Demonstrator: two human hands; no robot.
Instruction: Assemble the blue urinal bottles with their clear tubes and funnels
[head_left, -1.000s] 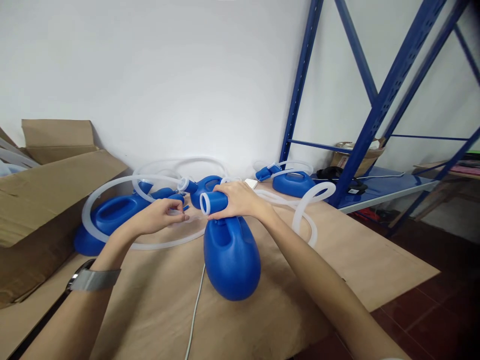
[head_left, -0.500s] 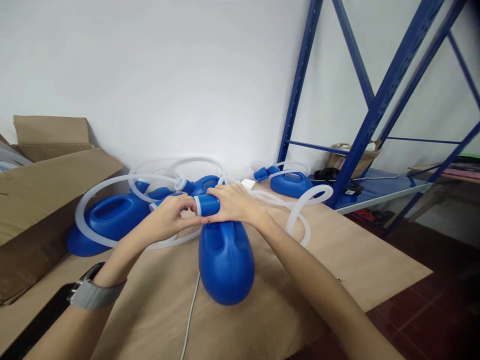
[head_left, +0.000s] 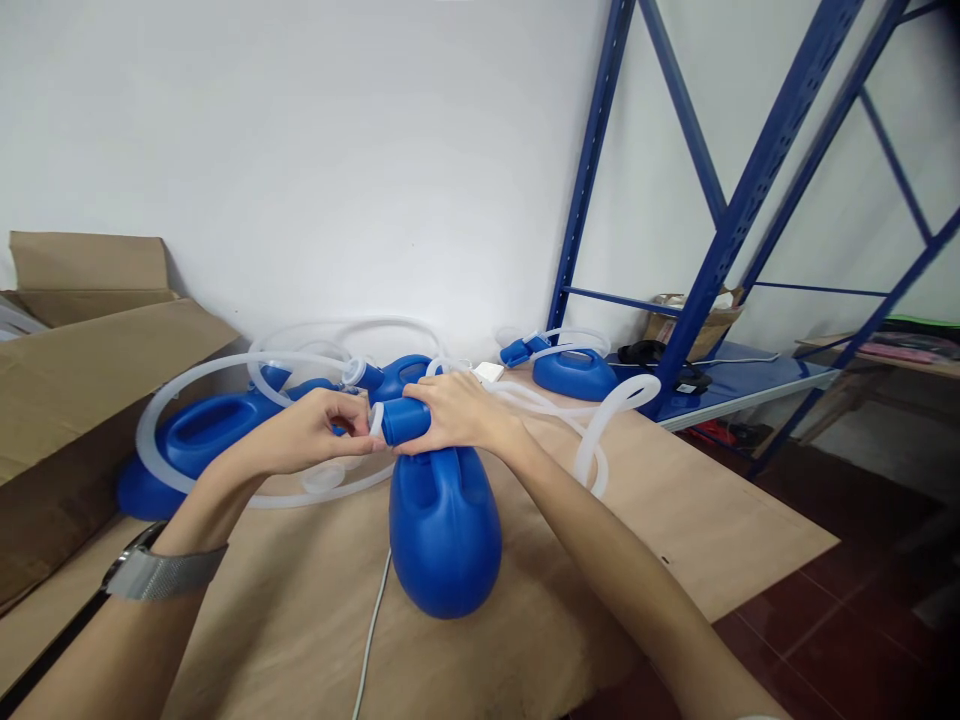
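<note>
A blue plastic bottle with a moulded handle (head_left: 446,545) lies on the table in front of me. Above it, my right hand (head_left: 466,410) is wrapped round a blue cylindrical mouthpiece (head_left: 405,422), whose mouth faces left. My left hand (head_left: 324,432) pinches a white ring (head_left: 376,420) at that mouth, tilted and partly apart from the blue rim. Left of the hands is another blue bottle (head_left: 217,430) with a looped clear hose (head_left: 150,440). A round translucent cap (head_left: 324,477) rests just below my left hand.
An open cardboard box (head_left: 97,380) stands at the left. More blue bottles with hoses, one at the back right (head_left: 576,375), lie near the wall. A blue metal rack (head_left: 720,250) rises beyond the table's right side. A white cable (head_left: 373,630) runs toward me.
My left hand has drawn a little leftward, and the white ring now tilts away from the mouthpiece rim. The translucent cap has come into sight. The whole view has shifted slightly.
</note>
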